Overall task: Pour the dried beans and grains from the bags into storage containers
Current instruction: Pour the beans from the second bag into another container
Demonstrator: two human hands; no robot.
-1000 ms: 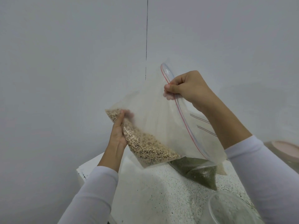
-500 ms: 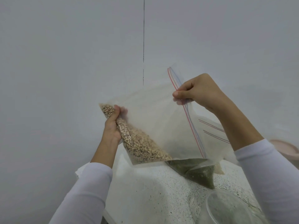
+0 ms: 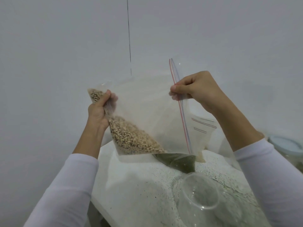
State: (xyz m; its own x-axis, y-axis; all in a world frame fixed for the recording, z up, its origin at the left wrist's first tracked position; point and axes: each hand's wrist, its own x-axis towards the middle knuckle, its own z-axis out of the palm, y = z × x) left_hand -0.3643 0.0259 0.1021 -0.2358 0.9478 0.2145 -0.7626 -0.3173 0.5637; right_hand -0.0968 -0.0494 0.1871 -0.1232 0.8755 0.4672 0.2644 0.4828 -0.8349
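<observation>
The left hand (image 3: 98, 112) grasps a bunched corner of the clear zip bag (image 3: 147, 112), held up above the speckled counter (image 3: 139, 185), with pale beans (image 3: 134, 140) heaped low inside. The right hand (image 3: 196, 89) pinches its red-and-blue zip strip. No print shows on it. Behind lies a green-filled bag (image 3: 180, 163); below, a clear container (image 3: 200, 192); far right, perhaps a lidded jar (image 3: 288, 145).

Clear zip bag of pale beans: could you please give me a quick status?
Left hand grips clear zip bag of pale beans; right hand pinches zip edge. Bag aloft, unpoured. Clear plastic container below, unobstructed.
</observation>
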